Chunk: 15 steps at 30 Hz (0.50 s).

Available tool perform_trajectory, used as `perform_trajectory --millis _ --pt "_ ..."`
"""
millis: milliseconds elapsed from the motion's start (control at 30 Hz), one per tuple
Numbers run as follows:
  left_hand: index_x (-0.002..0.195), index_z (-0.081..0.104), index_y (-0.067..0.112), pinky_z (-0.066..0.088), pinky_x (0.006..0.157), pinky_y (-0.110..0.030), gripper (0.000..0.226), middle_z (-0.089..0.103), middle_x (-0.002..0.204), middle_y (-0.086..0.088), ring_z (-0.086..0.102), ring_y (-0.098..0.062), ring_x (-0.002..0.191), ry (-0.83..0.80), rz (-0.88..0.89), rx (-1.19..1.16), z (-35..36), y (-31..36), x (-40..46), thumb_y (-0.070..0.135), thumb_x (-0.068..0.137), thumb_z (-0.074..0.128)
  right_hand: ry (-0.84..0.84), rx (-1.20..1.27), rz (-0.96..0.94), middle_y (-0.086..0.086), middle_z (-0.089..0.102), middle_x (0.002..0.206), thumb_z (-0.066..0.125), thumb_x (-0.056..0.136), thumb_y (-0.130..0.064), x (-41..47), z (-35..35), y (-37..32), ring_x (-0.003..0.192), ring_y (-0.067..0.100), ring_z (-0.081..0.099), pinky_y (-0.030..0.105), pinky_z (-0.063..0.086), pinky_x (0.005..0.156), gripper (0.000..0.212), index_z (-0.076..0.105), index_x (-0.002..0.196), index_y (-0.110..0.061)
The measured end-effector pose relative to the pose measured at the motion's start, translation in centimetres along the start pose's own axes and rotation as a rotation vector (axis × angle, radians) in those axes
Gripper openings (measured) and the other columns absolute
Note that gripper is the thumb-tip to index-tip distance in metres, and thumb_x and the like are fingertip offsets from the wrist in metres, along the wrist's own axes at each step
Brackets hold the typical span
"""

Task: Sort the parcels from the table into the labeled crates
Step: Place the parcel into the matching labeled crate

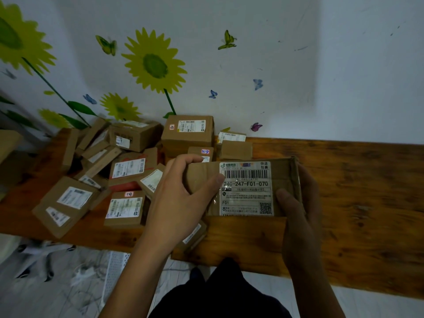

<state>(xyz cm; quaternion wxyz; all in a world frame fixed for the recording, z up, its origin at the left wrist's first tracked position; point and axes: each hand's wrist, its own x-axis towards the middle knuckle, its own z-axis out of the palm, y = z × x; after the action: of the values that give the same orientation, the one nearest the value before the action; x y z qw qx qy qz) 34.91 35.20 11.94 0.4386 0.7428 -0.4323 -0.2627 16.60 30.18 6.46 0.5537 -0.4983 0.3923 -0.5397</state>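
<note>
I hold a brown cardboard parcel (250,187) above the wooden table (358,191), its white shipping label with a barcode facing me. My left hand (181,198) grips its left end, thumb on the label's edge and fingers curled over the top. My right hand (298,214) grips the right end, thumb on the front face. Several more brown parcels (125,171) lie heaped on the table's left half, most with white labels. A taller box (188,131) stands at the back against the wall. No crate is in view.
The wall behind carries sunflower and butterfly stickers (153,63). The table's right half (367,180) is bare wood. Cables and white clutter (87,269) lie on the floor below the table's near edge at the left. A small parcel (195,235) sits under my left wrist.
</note>
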Motion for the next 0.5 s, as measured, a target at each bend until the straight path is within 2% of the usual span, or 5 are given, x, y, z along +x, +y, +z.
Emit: perform_trajectory --millis 100,300,500 --pt "0.106 0.052 0.052 0.060 0.079 -0.039 0.049 0.055 0.112 0.025 0.059 0.007 0.097 0.001 0.003 -0.007 -0.09 -0.18 -0.18 0.075 0.063 0.062 0.003 0.005 0.005 -0.003 0.063 0.130 0.064 0.076 -0.051 -0.13 0.05 -0.07 0.115 0.024 0.066 0.032 0.061 0.072 0.050 0.054 0.124 -0.060" --pt "0.111 0.049 0.057 0.061 0.078 -0.039 0.054 0.058 0.116 0.022 0.063 -0.002 0.102 -0.006 0.022 -0.047 -0.37 -0.63 -0.49 0.078 0.064 0.068 0.003 -0.009 0.029 -0.004 0.063 0.129 0.067 0.074 -0.062 -0.31 0.35 -0.11 0.114 0.023 0.067 0.034 0.062 0.075 0.055 0.052 0.126 -0.060" --pt "0.117 0.047 0.059 0.061 0.081 -0.037 0.063 0.055 0.118 0.027 0.061 0.000 0.107 -0.012 0.021 -0.079 -0.41 -0.77 -0.91 0.071 0.059 0.067 0.030 0.006 0.058 -0.005 0.066 0.125 0.062 0.075 -0.056 -0.42 0.48 0.12 0.110 0.021 0.069 0.031 0.061 0.073 0.055 0.051 0.130 -0.053"
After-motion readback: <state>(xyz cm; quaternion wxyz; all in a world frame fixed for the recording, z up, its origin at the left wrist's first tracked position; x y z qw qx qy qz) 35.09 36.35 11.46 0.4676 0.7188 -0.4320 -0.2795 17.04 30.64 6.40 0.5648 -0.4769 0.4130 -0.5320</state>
